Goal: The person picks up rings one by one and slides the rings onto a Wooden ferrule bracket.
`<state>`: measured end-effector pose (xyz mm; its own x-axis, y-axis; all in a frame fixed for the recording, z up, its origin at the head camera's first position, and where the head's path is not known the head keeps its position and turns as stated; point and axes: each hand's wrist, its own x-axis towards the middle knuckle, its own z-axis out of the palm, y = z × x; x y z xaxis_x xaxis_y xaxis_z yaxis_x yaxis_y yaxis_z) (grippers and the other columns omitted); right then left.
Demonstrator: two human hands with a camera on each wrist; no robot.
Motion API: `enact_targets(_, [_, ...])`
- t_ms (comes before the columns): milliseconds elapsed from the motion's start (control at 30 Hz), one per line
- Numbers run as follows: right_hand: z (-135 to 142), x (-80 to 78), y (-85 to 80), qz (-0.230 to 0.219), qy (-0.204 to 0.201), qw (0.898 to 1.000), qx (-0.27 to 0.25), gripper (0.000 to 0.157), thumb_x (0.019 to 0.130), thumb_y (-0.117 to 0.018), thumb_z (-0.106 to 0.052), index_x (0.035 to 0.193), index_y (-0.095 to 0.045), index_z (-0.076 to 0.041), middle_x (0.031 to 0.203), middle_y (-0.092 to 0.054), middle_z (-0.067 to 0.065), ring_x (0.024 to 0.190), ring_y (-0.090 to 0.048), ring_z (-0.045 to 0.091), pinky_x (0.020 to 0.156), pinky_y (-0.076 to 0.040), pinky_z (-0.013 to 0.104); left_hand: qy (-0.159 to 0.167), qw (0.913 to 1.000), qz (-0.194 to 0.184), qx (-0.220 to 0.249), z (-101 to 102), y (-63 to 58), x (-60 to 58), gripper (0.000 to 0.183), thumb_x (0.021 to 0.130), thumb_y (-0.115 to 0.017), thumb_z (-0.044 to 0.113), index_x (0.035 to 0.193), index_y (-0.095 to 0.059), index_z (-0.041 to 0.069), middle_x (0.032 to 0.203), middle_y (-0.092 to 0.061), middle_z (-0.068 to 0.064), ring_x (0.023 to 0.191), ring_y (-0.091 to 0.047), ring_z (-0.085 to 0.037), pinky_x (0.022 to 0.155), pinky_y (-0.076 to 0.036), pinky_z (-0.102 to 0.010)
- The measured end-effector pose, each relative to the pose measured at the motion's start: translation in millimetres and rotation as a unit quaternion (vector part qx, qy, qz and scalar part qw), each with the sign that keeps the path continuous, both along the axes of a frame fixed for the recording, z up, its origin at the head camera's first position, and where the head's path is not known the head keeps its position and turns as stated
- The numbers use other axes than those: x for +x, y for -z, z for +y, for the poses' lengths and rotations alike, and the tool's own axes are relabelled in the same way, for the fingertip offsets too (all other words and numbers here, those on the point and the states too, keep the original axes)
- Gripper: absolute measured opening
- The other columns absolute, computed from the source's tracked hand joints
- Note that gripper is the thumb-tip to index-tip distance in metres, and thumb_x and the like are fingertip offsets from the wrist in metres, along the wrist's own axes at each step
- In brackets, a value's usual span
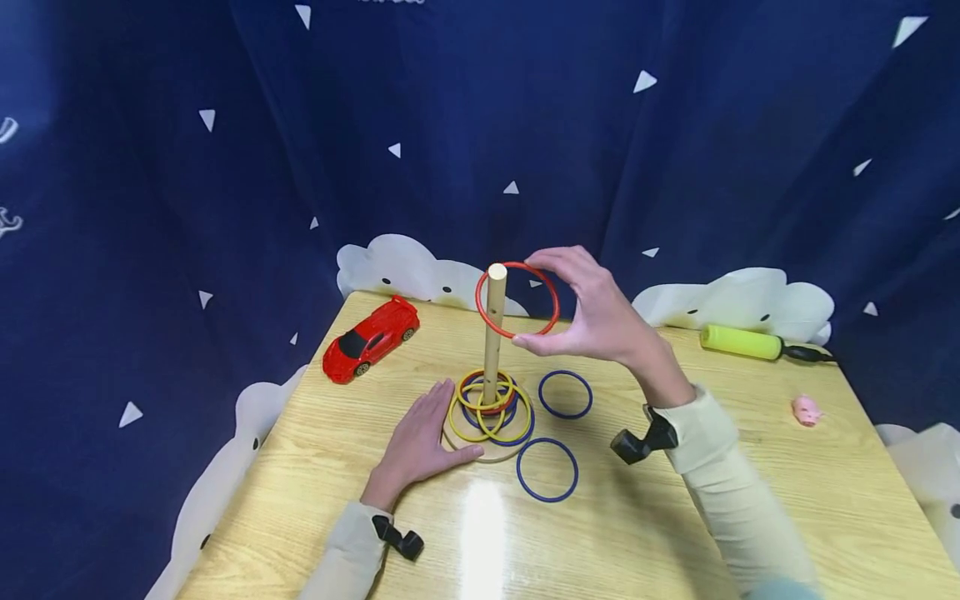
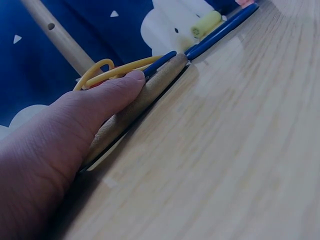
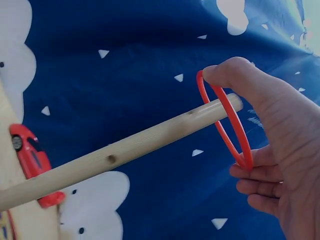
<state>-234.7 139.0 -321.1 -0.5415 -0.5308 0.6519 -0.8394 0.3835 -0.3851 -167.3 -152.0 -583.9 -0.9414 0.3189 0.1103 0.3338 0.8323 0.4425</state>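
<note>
A pale wooden peg (image 1: 492, 342) stands upright on a round base (image 1: 491, 452). Yellow rings (image 1: 456, 421), blue rings and a red one lie loosely overlapped about its foot. My right hand (image 1: 600, 312) pinches a red ring (image 1: 557, 304) between thumb and fingers near the peg's top. In the right wrist view the ring (image 3: 241, 132) appears to go round the tip of the peg (image 3: 150, 140). My left hand (image 1: 420, 440) rests at the base's left edge, fingers extended; its thumb (image 2: 117, 92) lies on the base's rim (image 2: 150, 92).
Two blue rings (image 1: 542, 396) (image 1: 576, 475) lie on the wooden table (image 1: 637, 533) right of the base. A red toy car (image 1: 371, 340) sits at the back left. Towards the back right are a yellow-green pump (image 1: 742, 342) and a small pink object (image 1: 806, 410). A blue curtain (image 1: 450, 100) hangs behind.
</note>
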Motion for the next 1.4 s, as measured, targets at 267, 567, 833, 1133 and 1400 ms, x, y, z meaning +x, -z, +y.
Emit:
enact_targets(267, [1,5.7,48.3,-0.075,0.019,0.996,0.052,0.087,0.063,-0.097,-0.044,0.133,-0.065,-0.005,0.133,-0.066,0.008,0.128,-0.054,0.026,0.107,-0.047,0.051,0.002,0.9999,0.012,0.005,0,0.9,1.5,0.127,0.079,-0.055,0.092,0.168,-0.019,0.009,0.173,-0.022,-0.005,0.161,-0.018,-0.022,0.129,-0.021,-0.043])
enact_targets(567, [0,11.3,110.4,-0.118,0.046,0.988,0.092,0.088,0.066,-0.094,-0.054,0.132,-0.065,-0.004,0.131,-0.066,0.008,0.127,-0.055,0.027,0.107,-0.048,0.049,0.004,0.9999,0.009,0.004,0,1.7,-0.7,0.126,0.079,-0.056,0.092,0.168,-0.018,0.010,0.174,-0.021,-0.004,0.161,-0.017,-0.022,0.129,-0.021,-0.044])
enact_targets(833, [2,7.2,163.1,-0.137,0.077,0.978,0.138,0.087,0.066,-0.090,-0.062,0.127,-0.067,-0.005,0.123,-0.068,0.007,0.120,-0.057,0.024,0.103,-0.051,0.047,0.002,0.9999,0.013,0.009,0,2.3,-1.4,0.126,0.079,-0.057,0.091,0.168,-0.019,0.011,0.174,-0.022,-0.003,0.161,-0.018,-0.022,0.129,-0.023,-0.045])
enact_targets(1133, [-5,6.3,192.3,-0.135,0.078,0.975,0.160,0.088,0.066,-0.089,-0.066,0.126,-0.068,-0.005,0.121,-0.069,0.008,0.118,-0.058,0.025,0.102,-0.051,0.046,0.000,1.0000,-0.003,0.005,0,0.5,-0.7,0.127,0.079,-0.055,0.092,0.169,-0.015,0.012,0.174,-0.019,-0.003,0.161,-0.015,-0.021,0.130,-0.020,-0.043])
enact_targets(1400, [18,15.2,212.6,-0.146,0.115,0.974,0.129,0.091,0.071,-0.087,-0.061,0.134,-0.064,-0.001,0.134,-0.064,0.014,0.130,-0.054,0.033,0.111,-0.045,0.053,0.000,1.0000,0.003,0.001,-1,1.1,-1.3,0.128,0.078,-0.055,0.092,0.169,-0.016,0.011,0.174,-0.019,-0.002,0.161,-0.015,-0.020,0.130,-0.020,-0.042])
